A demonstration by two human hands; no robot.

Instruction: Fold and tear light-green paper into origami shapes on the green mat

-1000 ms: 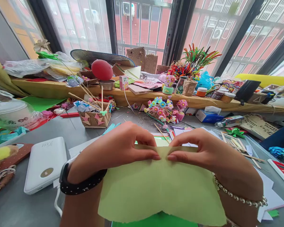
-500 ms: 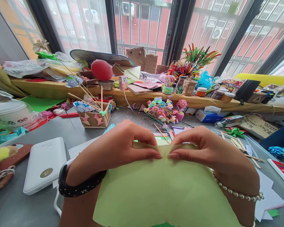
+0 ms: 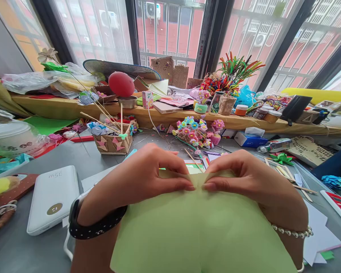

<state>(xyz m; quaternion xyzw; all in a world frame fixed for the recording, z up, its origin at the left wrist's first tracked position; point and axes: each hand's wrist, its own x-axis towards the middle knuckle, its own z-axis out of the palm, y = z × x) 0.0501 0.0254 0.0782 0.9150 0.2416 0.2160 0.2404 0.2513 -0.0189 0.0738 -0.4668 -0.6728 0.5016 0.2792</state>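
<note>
A sheet of light green paper (image 3: 199, 227) hangs between my hands, curving toward me over my forearms. My left hand (image 3: 156, 172) pinches its top edge between thumb and fingers, just left of the middle. Close beside it, my right hand (image 3: 235, 174) pinches the same edge, and the two thumbs almost meet. A faint crease runs down the sheet from between them. Some fingers are hidden behind the paper. The left wrist wears a black dotted band (image 3: 99, 225), the right a beaded bracelet (image 3: 291, 231).
A white power bank (image 3: 53, 199) lies to the left. Ahead stand a cardboard basket (image 3: 113, 144) with sticks and a cluster of craft flowers (image 3: 193, 131). To the right are wooden sticks (image 3: 290, 176), white paper pieces (image 3: 315, 227) and a red-and-white calculator (image 3: 339, 206).
Both hands keep their pinch on the paper with hardly any movement. The sheet's lower part has shifted slightly, covering a darker green patch at the bottom edge. The right wrist has turned a little.
</note>
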